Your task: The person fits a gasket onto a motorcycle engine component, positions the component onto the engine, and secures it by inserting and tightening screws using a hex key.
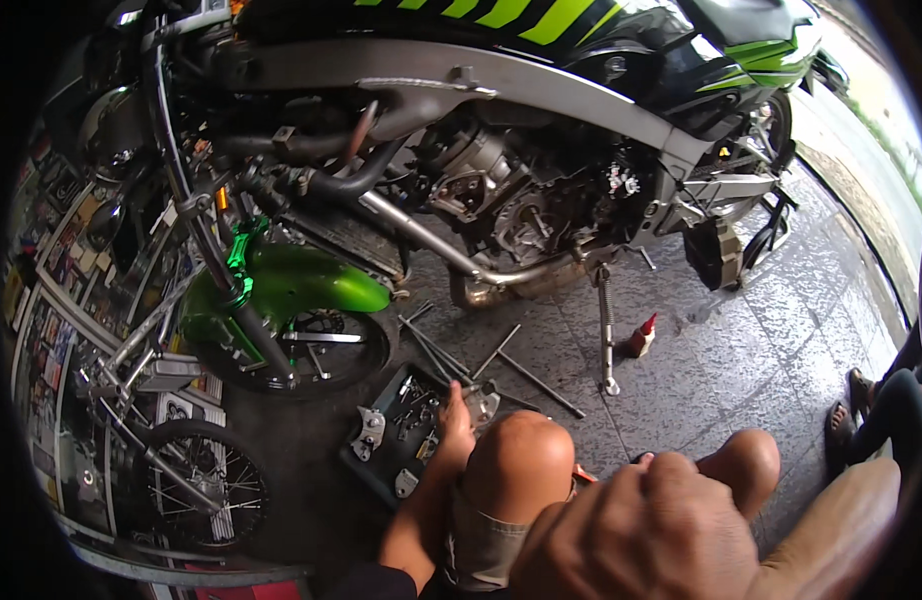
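Observation:
My left hand point(455, 420) grips a grey metal bracket point(480, 398) over the right side of a dark tray point(359, 457) of loose parts. My right hand point(636, 525) is raised large and close at the lower right, fingers curled; whatever they hold, if anything, is hidden. Loose T-handle wrenches point(511, 368) lie on the tiles just beyond the tray. Above them stands a green and black motorcycle point(581, 100) with its engine point(481, 180) exposed and an exhaust pipe point(511, 275) running beneath.
A small red-tipped bottle point(641, 340) stands on the tiled floor point(711, 370). At left are a green-fendered wheel point(331, 285), a smaller spoked wheel point(201, 480) and glass display cases point(61, 330). Another person's legs and sandalled feet point(856, 420) are at the right edge.

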`<state>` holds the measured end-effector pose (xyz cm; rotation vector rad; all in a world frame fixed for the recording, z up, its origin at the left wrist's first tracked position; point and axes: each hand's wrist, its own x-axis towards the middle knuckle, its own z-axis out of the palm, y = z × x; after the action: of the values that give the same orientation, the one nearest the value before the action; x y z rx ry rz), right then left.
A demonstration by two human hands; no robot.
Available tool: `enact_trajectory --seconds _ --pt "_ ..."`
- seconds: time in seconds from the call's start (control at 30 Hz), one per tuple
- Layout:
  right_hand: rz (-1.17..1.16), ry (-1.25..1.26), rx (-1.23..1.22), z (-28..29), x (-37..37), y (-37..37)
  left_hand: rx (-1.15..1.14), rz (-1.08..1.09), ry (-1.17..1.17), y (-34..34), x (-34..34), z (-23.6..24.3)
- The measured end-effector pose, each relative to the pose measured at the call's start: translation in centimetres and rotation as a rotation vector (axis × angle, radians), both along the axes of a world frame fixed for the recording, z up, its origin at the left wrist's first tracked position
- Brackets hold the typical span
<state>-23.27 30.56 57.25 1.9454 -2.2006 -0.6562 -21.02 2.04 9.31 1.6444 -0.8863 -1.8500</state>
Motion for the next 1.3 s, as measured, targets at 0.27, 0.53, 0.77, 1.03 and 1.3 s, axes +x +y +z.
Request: enact_trajectory --seconds 0.27,0.53,0.77,1.03,1.3 --pt "-0.027 -0.486 -0.066 -5.9 -4.0 -0.2 -0.051 -0.496 0.182 0.6 0.6 -0.1" --pt "-0.152 -0.508 -0.002 -5.3 -6.3 0.3 0.016 -0.34 0.307 -3.7 2.1 -9.5" --pt "-0.259 -0.551 0.025 -8.0 -10.4 1.2 0.163 -0.373 0.52 0.4 1.1 -1.8" --pt "-0.303 -0.561 -0.075 -11.7 -13.2 0.4 0.035 -0.324 0.707 1.1 -2.3 6.0" --pt "-0.245 -0.594 -0.109 -13.0 -15.5 0.1 -0.187 -0.451 0.703 3.2 -6.7 14.8"
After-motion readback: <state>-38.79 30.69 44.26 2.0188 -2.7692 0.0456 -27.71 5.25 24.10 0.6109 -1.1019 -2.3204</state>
